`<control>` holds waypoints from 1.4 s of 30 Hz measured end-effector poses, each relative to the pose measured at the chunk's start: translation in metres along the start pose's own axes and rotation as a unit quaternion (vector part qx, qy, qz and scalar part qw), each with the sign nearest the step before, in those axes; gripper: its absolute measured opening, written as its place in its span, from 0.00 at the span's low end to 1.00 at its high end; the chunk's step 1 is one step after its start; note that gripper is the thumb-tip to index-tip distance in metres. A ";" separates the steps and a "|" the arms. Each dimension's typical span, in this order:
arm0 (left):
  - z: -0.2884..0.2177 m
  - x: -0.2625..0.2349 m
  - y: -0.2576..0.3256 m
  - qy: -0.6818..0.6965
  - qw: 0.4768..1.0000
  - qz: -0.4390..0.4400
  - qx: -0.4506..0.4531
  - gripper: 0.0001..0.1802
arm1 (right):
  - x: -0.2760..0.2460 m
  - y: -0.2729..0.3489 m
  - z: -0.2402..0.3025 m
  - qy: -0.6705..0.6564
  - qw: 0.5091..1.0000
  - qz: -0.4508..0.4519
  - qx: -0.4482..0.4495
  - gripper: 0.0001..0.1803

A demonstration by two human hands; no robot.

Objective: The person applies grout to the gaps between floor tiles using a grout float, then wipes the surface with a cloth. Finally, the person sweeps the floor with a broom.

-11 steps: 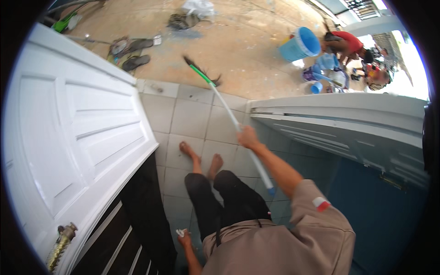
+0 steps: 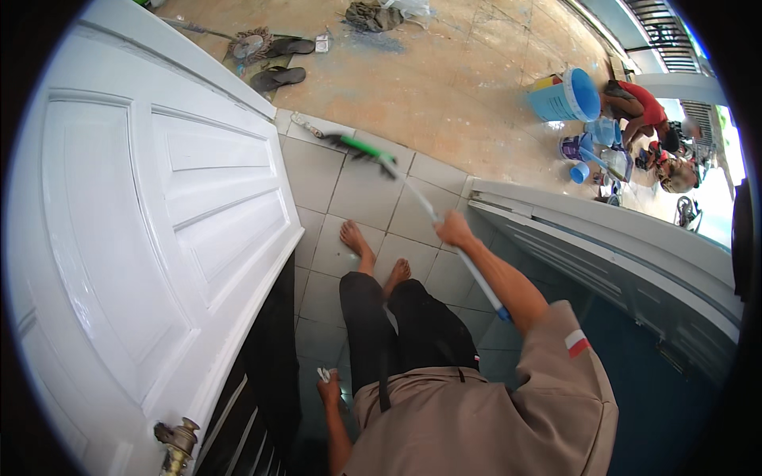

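My right hand [image 2: 454,230] is wrapped round the pale shaft of a broom [image 2: 417,196], whose blue end cap sits by my forearm. Its green head [image 2: 365,148] with dark bristles is over the grey floor tiles [image 2: 361,190], close to the doorway sill. Low on the left, beside my thigh, my left hand [image 2: 329,389] is closed on a small white thing [image 2: 323,373], too small to identify. My bare feet [image 2: 355,236] stand on the tiles between the doors.
A white panelled door [image 2: 222,159] with a brass handle [image 2: 178,436] stands on my left; another door [image 2: 587,246] is on my right. Outside lie dark sandals [image 2: 278,78], a crumpled dark cloth [image 2: 373,16], a blue bucket [image 2: 567,95] and smaller pails. A person in red [image 2: 647,103] bends beside them.
The broom head has come back from the ground beyond the sill onto the tiles. My right hand still grips the shaft. The whole view has shifted, with the doors and buckets further right.
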State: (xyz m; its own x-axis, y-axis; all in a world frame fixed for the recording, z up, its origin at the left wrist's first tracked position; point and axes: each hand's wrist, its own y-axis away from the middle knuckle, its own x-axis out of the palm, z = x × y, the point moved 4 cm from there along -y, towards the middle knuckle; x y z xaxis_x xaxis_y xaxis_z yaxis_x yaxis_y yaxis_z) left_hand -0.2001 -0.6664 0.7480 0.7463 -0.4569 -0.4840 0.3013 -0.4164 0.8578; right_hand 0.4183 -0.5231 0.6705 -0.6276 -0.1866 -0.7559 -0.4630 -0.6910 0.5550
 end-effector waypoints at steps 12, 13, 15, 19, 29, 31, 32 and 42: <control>-0.139 -0.025 -0.023 0.048 0.999 0.011 0.005 0.14 | -0.083 0.043 0.027 -0.084 0.991 0.102 0.030 0.26; -0.152 -0.024 -0.023 0.036 0.999 0.015 -0.003 0.14 | -0.068 0.025 0.020 -0.067 0.993 0.095 0.021 0.26; -0.172 -0.021 -0.026 0.029 0.999 0.020 0.002 0.13 | -0.066 -0.038 0.018 -0.012 0.987 0.091 0.133 0.28; -0.218 -0.030 -0.020 0.053 0.998 0.005 -0.025 0.11 | -0.091 -0.076 -0.007 -0.040 0.990 -0.022 0.135 0.30; -0.274 0.027 0.001 0.017 0.999 0.025 -0.023 0.11 | -0.126 0.006 -0.067 -0.060 0.990 0.077 0.105 0.27; -0.304 0.038 0.005 0.006 1.000 0.023 -0.017 0.11 | -0.126 -0.074 -0.063 -0.039 0.990 0.059 0.121 0.27; -0.317 0.041 0.004 0.003 1.000 0.019 0.003 0.11 | -0.130 -0.107 -0.058 -0.040 0.992 0.038 0.111 0.27; -0.351 0.057 0.007 0.071 0.997 -0.026 -0.034 0.12 | -0.223 -0.022 -0.045 -0.435 0.856 0.116 0.254 0.29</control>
State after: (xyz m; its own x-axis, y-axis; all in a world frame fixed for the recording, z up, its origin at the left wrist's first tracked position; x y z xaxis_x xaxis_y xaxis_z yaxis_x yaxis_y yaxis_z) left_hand 0.0523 -0.4196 0.7874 0.8036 -0.3182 -0.5030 0.3781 -0.3798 0.8443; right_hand 0.5964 -0.4979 0.8108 -0.8664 0.4646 -0.1831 -0.3365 -0.2724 0.9014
